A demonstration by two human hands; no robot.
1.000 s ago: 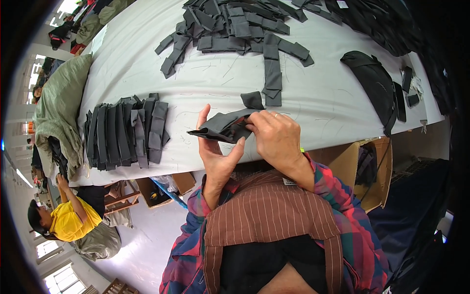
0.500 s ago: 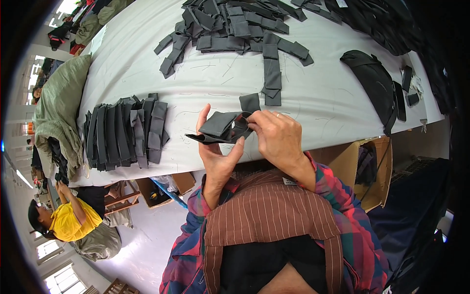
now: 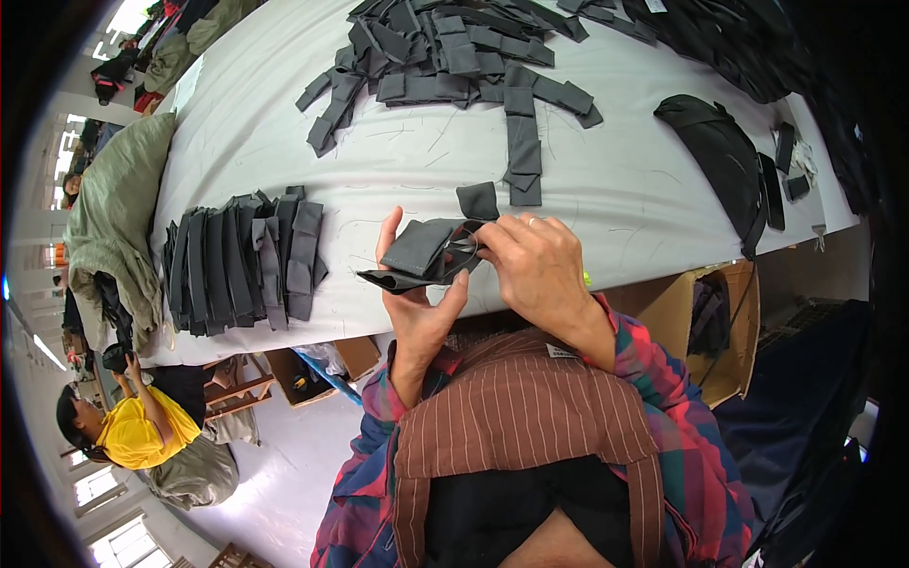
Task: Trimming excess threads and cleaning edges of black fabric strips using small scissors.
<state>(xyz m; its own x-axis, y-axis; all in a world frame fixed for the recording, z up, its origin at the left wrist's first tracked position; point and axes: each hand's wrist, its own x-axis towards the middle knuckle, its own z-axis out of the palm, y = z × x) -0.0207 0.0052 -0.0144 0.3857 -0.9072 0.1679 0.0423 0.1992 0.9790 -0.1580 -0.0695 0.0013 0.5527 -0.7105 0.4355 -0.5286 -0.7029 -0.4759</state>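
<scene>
My left hand [image 3: 417, 317] holds a dark grey folded fabric strip [image 3: 423, 248] just past the table's near edge, thumb to its right and fingers beneath it. At the strip's right end, my right hand [image 3: 540, 260] is closed in a pinch. A small shiny piece [image 3: 460, 245] shows beside its fingertips; its kind is too small to make out. Close beyond the hands, a square grey fabric end [image 3: 477, 201] sticks up. To the left, several dark strips lie side by side in a row [image 3: 237, 260]. A loose heap of similar strips [image 3: 445, 57] covers the far middle.
White cloth covers the table [image 3: 379, 161], with loose threads on it. At right lie a black curved fabric piece [image 3: 715, 156] and a dark phone-like slab [image 3: 772, 194]. A cardboard box [image 3: 739, 312] stands below the edge. A person in yellow [image 3: 151, 431] is at far left.
My right hand has shifted slightly at the strip's end, and the strip has tilted a little. The left hand keeps its hold. At far left, the person's arms have moved slightly.
</scene>
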